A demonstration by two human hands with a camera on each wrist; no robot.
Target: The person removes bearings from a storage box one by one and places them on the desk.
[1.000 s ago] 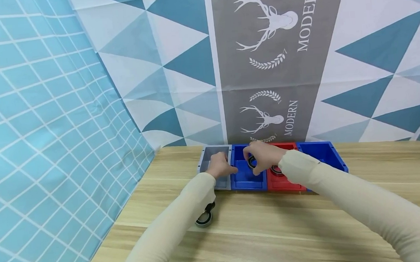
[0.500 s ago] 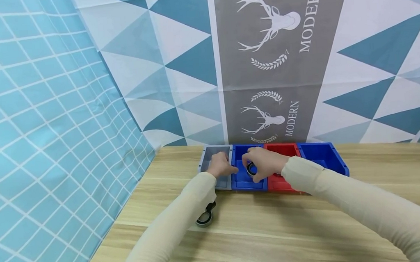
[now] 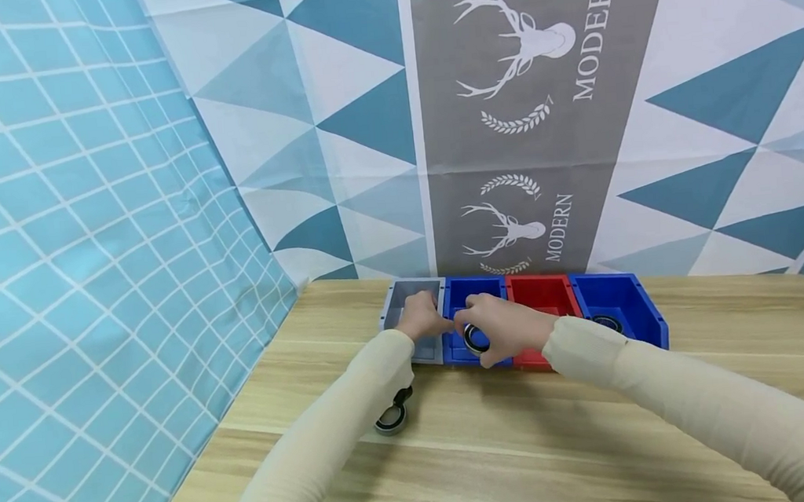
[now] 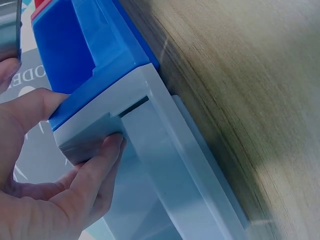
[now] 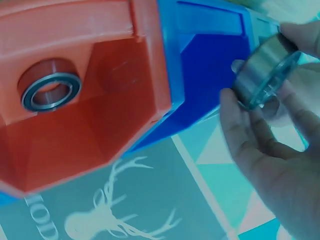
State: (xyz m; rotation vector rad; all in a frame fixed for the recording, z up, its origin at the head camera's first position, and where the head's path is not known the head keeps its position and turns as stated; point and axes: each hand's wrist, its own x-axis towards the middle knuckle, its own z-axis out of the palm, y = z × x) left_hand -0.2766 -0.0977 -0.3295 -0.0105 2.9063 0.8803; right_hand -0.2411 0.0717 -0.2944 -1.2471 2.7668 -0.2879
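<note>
My left hand [image 3: 423,318] pinches the side wall shared by the grey bin [image 4: 170,160] and the neighbouring blue bin [image 4: 112,42]. In the left wrist view its thumb lies on the blue side and its fingers reach inside the grey bin. My right hand [image 3: 505,325] holds a ball bearing [image 5: 265,70] on edge over that blue bin, gripped between thumb and fingers. A second bearing [image 5: 75,90] lies in the red bin [image 5: 100,20]. Another bearing [image 3: 607,320] sits in the right blue bin [image 3: 632,296], partly hidden by my right sleeve.
A bearing [image 3: 389,431] lies on the wooden table [image 3: 502,448] beside my left sleeve, with a smaller black piece [image 3: 402,396] touching it. The bins stand side by side near the back edge, against a patterned wall cloth [image 3: 357,128].
My right hand has come lower and slightly left with the bearing, over the left blue bin. The bearing in the right blue bin has come into view. My left hand stays put.
</note>
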